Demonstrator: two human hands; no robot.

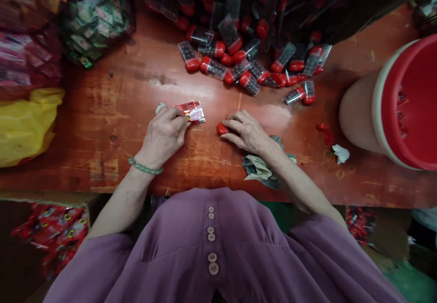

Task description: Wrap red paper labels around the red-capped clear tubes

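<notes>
My left hand (165, 132) is closed, thumb and fingers pinching the near edge of a small red printed plastic packet (193, 110) above the wooden table. Over to the right, my right hand (246, 132) curls its fingers round a small tube with a rounded red cap (221, 129); the cap points left and most of the tube is hidden under the fingers. A crumpled grey-green cloth (261, 168) lies beneath my right wrist. Beyond both hands, many clear tubes with red caps and dark contents (213, 67) lie in a loose heap.
Bags of small packets (99, 20) and a yellow plastic bag (27, 125) stand at the left. A pale bucket with a red rim (382, 107) is at the right, near rubber bands (339, 174) and a white scrap (340, 153). Below the table's edge sits a box of red packets (58, 230).
</notes>
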